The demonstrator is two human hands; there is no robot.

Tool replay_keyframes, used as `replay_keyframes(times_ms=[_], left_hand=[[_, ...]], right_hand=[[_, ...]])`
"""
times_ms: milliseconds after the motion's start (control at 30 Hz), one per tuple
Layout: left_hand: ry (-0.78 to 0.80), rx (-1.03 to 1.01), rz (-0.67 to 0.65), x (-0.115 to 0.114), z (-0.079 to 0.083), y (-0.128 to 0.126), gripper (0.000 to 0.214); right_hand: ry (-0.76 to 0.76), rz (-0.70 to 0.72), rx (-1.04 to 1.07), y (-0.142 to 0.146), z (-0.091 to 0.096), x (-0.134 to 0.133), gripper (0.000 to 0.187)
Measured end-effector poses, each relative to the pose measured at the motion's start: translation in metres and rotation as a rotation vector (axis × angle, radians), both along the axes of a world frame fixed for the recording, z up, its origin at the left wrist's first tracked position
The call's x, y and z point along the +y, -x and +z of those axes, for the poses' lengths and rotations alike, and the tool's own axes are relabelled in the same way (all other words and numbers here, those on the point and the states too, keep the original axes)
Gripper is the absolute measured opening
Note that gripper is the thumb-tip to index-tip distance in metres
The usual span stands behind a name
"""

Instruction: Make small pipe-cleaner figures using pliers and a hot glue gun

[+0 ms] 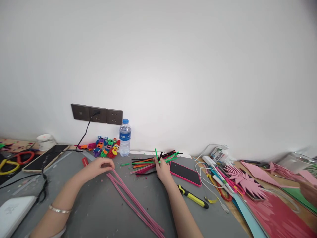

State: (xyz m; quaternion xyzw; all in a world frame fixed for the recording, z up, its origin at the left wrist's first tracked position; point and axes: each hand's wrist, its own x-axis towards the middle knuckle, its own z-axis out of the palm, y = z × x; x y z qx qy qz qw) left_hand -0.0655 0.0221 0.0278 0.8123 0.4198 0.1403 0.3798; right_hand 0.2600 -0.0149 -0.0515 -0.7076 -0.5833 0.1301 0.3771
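My left hand (98,166) lies on the grey table (104,205), its fingers curled at the far end of several long pink pipe cleaners (135,203) that run toward me. My right hand (162,169) pinches short green and black pipe cleaner pieces (158,155) that stick up from its fingers. It sits at the near edge of a pile of coloured pipe cleaners (153,159) in green, orange, black and pink. A bracelet (59,209) circles my left wrist.
A water bottle (125,138) and small pipe-cleaner figures (106,147) stand by the wall under sockets (96,114). A pink-cased phone (185,173) and yellow utility knife (193,196) lie right of my right hand. Pink paper cutouts (245,183), cables and scissors crowd the right; a tablet (44,158) lies left.
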Motion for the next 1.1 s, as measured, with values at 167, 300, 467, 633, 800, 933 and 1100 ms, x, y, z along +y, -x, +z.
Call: replay_keyframes(times_ms=[167,300,467,633,800,933,1100], left_hand=[[-0.057,-0.012,0.025,-0.003,-0.001,-0.001,0.029],[-0.006,0.044,-0.135,-0.025,-0.001,-0.028,0.038],[-0.013,0.097,-0.310,-0.054,-0.007,-0.066,0.028],[-0.033,0.140,-0.370,-0.062,-0.008,-0.076,0.014],[-0.040,0.146,-0.352,-0.061,-0.008,-0.074,0.006],[-0.047,0.081,-0.240,-0.060,-0.006,-0.075,0.017],[-0.192,0.007,-0.065,-0.053,-0.016,-0.075,0.024]], right_hand=[[0.013,-0.001,0.027,0.001,0.000,0.000,0.032],[0.006,0.001,0.035,0.001,0.001,0.000,0.031],[-0.028,-0.008,0.040,0.003,0.005,-0.001,0.026],[-0.118,-0.017,0.063,0.000,0.016,-0.001,0.023],[-0.209,-0.038,0.111,-0.007,0.029,-0.004,0.035],[-0.232,0.036,0.235,-0.005,0.030,-0.005,0.039],[-0.264,0.220,0.230,0.000,0.023,-0.003,0.033]])
